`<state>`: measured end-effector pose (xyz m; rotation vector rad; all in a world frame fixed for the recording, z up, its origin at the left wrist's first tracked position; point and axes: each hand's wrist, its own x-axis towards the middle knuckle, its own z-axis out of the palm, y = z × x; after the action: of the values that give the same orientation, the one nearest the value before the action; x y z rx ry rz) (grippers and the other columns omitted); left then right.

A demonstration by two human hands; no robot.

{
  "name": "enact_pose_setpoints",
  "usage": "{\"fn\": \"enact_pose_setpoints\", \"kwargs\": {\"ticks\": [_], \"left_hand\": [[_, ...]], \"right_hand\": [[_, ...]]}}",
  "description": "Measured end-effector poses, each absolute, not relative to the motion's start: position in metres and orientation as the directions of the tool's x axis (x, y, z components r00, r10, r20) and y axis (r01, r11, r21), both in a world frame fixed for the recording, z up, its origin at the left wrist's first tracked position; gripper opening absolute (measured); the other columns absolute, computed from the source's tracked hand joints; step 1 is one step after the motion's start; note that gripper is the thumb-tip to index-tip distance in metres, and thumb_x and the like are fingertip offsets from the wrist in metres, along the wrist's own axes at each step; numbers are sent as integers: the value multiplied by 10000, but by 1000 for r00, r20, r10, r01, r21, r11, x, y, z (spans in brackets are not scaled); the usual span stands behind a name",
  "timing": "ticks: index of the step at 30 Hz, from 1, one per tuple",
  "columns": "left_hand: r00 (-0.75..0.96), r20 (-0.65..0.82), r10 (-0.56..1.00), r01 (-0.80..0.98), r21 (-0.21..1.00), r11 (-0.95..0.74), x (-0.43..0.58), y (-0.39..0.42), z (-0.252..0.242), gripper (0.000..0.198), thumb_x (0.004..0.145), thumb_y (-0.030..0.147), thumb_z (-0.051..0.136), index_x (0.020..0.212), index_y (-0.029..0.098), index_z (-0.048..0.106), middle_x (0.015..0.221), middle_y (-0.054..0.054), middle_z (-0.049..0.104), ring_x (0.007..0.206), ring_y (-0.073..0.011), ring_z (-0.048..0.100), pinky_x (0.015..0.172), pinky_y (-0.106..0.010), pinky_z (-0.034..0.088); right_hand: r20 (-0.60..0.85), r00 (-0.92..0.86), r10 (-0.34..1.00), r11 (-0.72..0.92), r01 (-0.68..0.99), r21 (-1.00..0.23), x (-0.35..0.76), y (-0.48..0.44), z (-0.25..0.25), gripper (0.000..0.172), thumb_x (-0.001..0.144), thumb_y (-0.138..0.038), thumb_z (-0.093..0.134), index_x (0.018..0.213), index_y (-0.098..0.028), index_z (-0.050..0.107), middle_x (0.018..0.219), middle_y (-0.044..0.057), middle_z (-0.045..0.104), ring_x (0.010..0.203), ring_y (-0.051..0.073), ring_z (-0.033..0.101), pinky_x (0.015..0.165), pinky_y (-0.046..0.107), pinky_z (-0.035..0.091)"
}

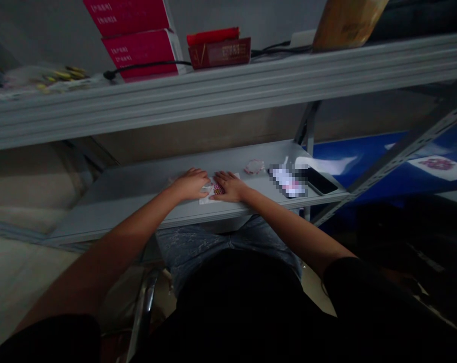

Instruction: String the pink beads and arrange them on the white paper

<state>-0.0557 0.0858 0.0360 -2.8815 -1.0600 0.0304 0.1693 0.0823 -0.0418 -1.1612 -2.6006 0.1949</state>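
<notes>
My right hand [233,187] lies flat, fingers stretched out, on a white sheet [204,200] at the shelf's front. Small pink and yellowish beads [217,189] show beside its thumb and fingers. Just left of them, my left hand [191,184] is closed with curled fingers. Something thin and pale sits at its fingertips, too small to name. A pinkish ring of beads, like a bracelet [254,167], rests on the shelf to the right of my right hand.
The grey shelf [133,194] carries a lit phone [287,181] and a dark phone [321,181] at right. An upper shelf [198,93] overhangs it, holding pink boxes [141,53], a dark red box [220,53] and a brown bag [347,25]. A slanted metal post [394,151] stands right.
</notes>
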Motion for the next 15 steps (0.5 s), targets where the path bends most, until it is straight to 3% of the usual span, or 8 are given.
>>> {"fn": "enact_pose_setpoints", "kwargs": {"ticks": [11,15], "left_hand": [[776,-85,625,565,-347,-748,-42,74,60,171,904,257,644,990,185,772,1144,-136,671,1185,-330,549,1033,-453,361],[778,-69,624,557,-383,-737,-43,74,63,218,912,286,652,1063,190,777,1187,-139,670,1216,-334,544,1046,-452,349]], "right_hand": [[232,-613,755,655,723,-219,167,77,-36,968,900,-795,567,1547,-81,470,1618,234,426,1521,418,358,1259,549,243],[254,-615,746,664,717,-213,167,79,-39,974,904,-788,571,1554,-71,457,1612,234,437,1510,414,375,1254,537,247]]}}
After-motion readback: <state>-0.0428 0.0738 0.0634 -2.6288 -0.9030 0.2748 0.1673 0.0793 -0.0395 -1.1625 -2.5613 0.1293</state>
